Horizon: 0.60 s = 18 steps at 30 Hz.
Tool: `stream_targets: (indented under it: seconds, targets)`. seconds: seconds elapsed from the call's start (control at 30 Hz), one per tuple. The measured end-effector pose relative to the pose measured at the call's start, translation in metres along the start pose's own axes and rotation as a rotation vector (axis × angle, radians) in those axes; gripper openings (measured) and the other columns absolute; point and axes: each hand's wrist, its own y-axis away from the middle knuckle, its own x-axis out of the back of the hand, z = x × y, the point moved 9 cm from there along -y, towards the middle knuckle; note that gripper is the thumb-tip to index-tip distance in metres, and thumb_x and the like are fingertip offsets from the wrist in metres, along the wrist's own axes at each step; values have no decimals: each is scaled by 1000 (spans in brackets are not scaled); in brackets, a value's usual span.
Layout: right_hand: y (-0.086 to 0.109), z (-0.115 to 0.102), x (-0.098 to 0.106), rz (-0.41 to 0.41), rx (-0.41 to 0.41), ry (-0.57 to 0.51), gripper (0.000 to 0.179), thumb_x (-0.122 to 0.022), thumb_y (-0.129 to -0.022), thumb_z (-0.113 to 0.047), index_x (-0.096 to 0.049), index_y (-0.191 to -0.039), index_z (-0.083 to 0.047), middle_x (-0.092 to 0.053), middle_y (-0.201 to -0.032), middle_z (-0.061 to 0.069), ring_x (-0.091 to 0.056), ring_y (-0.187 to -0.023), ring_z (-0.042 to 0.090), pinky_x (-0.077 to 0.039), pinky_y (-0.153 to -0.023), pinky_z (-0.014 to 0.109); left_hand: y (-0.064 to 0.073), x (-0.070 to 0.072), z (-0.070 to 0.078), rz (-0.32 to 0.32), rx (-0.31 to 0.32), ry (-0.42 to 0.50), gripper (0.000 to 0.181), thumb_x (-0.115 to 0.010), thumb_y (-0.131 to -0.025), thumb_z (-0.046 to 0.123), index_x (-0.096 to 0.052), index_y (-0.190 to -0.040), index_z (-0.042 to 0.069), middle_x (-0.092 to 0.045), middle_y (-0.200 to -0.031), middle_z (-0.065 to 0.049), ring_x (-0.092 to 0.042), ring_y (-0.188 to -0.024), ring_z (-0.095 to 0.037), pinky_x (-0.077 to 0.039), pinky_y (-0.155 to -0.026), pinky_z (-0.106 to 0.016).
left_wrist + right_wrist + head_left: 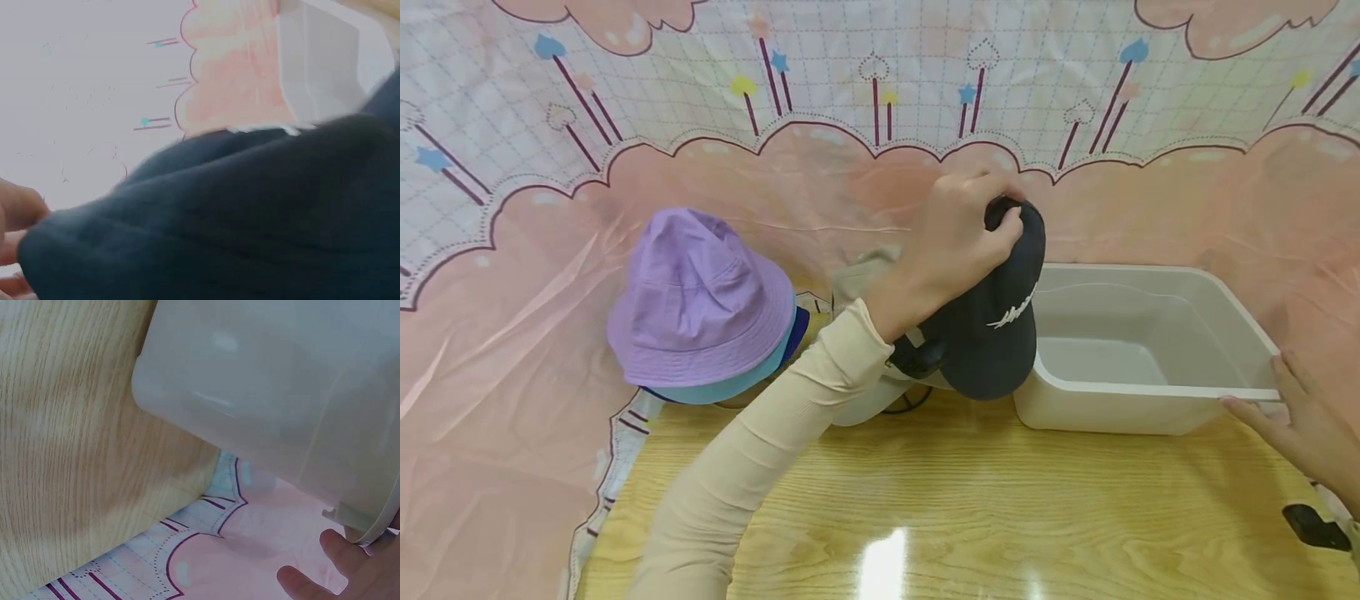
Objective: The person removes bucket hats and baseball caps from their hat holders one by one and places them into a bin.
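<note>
My left hand [962, 229] grips a black baseball cap [1007, 333] with white script lettering, pinching its upper edge. The cap hangs beside the left end of a light grey plastic bin [1120, 389], partly overlapping it in the head view. Seen from the left wrist, the dark cap [219, 231] fills the lower frame, and several fingertips [19, 206] show at its edge. My right hand [1300, 417] touches the bin's right front corner. In the right wrist view its fingers [344, 550] are spread at the rim, outside the bin wall [262, 394].
A purple bucket hat [700, 308] tops a stack with a light blue hat [722, 387] at the left. Behind the left forearm are a beige cap [861, 271] and a whitish cap [865, 404]. Everything stands on a wooden table [925, 500] before a pink patterned cloth [820, 183].
</note>
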Motion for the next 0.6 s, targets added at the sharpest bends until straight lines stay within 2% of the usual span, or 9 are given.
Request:
stream_targets:
  seconds: [0.13,0.23,0.4,0.5,0.6]
  targets:
    - [2,-2,0,10,7,-7,93,-54,-94,-35,13,-145,3,26,-150,18,12,-125,63,0,-88,77,-7,-12,2,-58,54,-46,17,-56,-85,9,-72,-89,7,-66,-83,-3,-57,-80,-15,-40,-74,-19]
    - [3,-3,-1,8,4,4,93,-54,-94,-35,12,-145,4,25,-151,18,11,-126,63,0,-88,77,-12,-12,5,-40,77,-51,17,-56,-85,10,-72,-89,8,-67,-82,-1,-56,-78,-12,-40,-73,-19]
    - [5,-2,-1,20,4,-19,94,-56,-93,-34,14,-145,1,25,-151,18,14,-128,59,3,-91,75,-22,-12,9,34,115,62,17,-57,-85,9,-73,-91,8,-67,-82,0,-54,-76,-9,-39,-72,-15]
    - [6,-1,0,28,-2,-23,95,-56,-93,-34,15,-145,0,26,-150,18,16,-128,57,5,-92,74,-25,-20,10,58,151,160,17,-58,-86,9,-72,-96,7,-67,-88,0,-55,-80,-6,-39,-74,-11]
    - [6,-1,0,29,-7,-13,95,-56,-93,-34,15,-145,1,27,-150,19,17,-129,56,6,-92,74,-25,-33,12,78,173,206,17,-61,-87,11,-72,-99,7,-67,-94,0,-56,-86,-4,-37,-78,-8]
